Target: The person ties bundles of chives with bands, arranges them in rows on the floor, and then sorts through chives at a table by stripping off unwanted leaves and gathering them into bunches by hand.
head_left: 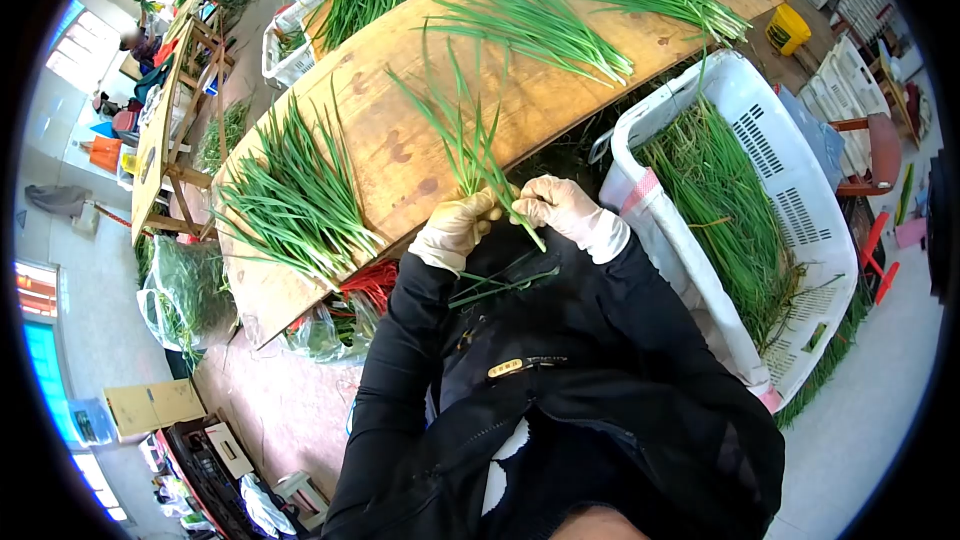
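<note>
The gloved left hand (458, 228) grips a small bunch of green stalks (468, 155) at the table's (380, 155) near edge; the gloved right hand's (560, 212) fingers are pinched together at its base. 1 bundle (298, 195) lies left, 2 bundles (550, 32) far right.

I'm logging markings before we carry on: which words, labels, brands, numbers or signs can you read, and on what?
No text is readable.
Small gold-coloured oblong tag on the black fabric clothing: marks too small to read.
Yellow plastic bucket: dark marking, too blurred to tell whether it is text.
</note>
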A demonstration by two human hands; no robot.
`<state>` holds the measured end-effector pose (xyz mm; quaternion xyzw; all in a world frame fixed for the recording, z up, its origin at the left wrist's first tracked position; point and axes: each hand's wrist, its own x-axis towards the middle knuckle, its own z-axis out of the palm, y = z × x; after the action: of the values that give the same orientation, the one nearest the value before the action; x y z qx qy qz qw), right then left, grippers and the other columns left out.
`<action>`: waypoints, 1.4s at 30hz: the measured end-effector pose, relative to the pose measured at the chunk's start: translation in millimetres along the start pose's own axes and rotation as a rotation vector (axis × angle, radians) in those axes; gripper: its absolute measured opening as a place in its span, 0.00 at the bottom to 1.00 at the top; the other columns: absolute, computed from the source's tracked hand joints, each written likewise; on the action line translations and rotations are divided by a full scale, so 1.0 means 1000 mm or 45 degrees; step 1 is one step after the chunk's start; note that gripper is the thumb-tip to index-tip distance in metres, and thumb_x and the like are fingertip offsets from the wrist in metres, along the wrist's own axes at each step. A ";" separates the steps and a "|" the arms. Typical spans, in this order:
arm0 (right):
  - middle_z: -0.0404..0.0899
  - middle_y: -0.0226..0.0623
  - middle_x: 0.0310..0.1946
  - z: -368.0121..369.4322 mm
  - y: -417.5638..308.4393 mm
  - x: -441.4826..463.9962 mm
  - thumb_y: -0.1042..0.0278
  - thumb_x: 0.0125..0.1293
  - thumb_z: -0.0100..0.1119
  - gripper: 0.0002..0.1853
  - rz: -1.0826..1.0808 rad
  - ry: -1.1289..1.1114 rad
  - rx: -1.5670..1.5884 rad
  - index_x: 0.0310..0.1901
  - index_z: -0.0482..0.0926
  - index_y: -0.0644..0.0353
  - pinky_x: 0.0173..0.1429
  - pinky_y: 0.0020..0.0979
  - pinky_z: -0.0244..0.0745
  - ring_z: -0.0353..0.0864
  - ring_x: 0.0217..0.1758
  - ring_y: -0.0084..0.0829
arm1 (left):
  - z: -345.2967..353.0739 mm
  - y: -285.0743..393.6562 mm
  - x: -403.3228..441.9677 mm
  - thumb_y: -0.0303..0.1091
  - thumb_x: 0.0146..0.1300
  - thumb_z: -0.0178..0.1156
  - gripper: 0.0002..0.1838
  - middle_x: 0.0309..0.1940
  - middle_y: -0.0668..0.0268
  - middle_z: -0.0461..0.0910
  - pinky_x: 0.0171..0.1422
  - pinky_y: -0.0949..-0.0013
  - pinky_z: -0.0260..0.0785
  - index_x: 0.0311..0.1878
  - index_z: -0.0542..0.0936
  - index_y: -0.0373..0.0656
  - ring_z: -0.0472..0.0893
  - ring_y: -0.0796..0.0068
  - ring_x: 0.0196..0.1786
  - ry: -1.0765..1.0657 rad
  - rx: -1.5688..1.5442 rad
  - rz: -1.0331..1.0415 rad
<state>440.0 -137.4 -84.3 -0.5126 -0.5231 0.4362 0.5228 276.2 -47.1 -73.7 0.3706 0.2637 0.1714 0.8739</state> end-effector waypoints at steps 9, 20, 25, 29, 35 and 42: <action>0.69 0.30 0.18 0.006 -0.016 0.020 0.69 0.52 0.58 0.06 -0.823 0.526 -1.065 0.24 0.70 0.54 0.26 0.32 0.68 0.71 0.24 0.35 | -0.014 -0.005 -0.003 0.30 0.57 0.55 0.12 0.36 0.65 0.74 0.23 0.85 0.62 0.45 0.72 0.39 0.70 0.82 0.27 -0.045 -0.104 -0.087; 0.72 0.34 0.21 -0.012 -0.026 -0.005 0.60 0.53 0.59 0.11 -0.090 -0.046 -0.625 0.32 0.77 0.59 0.34 0.25 0.68 0.73 0.28 0.30 | 0.022 0.011 -0.007 0.36 0.59 0.53 0.11 0.37 0.67 0.78 0.29 0.87 0.63 0.42 0.75 0.41 0.74 0.86 0.30 0.357 0.438 0.029; 0.73 0.36 0.21 0.004 -0.007 0.007 0.61 0.55 0.58 0.10 -0.169 0.069 -0.700 0.28 0.77 0.60 0.30 0.28 0.66 0.72 0.25 0.31 | 0.018 -0.007 0.007 0.33 0.55 0.58 0.11 0.24 0.68 0.77 0.21 0.84 0.58 0.37 0.77 0.35 0.71 0.85 0.21 0.240 0.149 0.247; 0.73 0.36 0.18 0.011 -0.008 0.006 0.60 0.58 0.55 0.15 -0.169 0.152 -0.604 0.20 0.74 0.62 0.25 0.28 0.65 0.71 0.20 0.28 | 0.030 -0.007 0.007 0.27 0.57 0.55 0.13 0.28 0.62 0.78 0.31 0.76 0.69 0.45 0.70 0.36 0.76 0.74 0.28 0.329 -0.050 0.407; 0.74 0.41 0.35 -0.013 0.020 -0.027 0.62 0.50 0.59 0.23 0.297 -0.363 -1.254 0.50 0.68 0.51 0.40 0.38 0.70 0.76 0.39 0.40 | -0.028 0.058 -0.021 0.35 0.59 0.54 0.23 0.25 0.71 0.72 0.24 0.81 0.60 0.57 0.62 0.43 0.66 0.85 0.22 0.745 0.377 0.883; 0.77 0.38 0.37 -0.089 0.017 -0.007 0.61 0.55 0.54 0.11 0.288 0.381 -1.292 0.38 0.76 0.55 0.43 0.30 0.70 0.76 0.40 0.35 | -0.128 0.066 -0.066 0.25 0.45 0.61 0.47 0.64 0.47 0.47 0.68 0.67 0.41 0.65 0.42 0.39 0.48 0.59 0.67 1.696 1.880 0.884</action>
<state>529.7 -150.1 -95.3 -0.8103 -0.5295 0.1045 0.2281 141.1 34.9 -77.9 0.6971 0.6090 0.3783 0.0127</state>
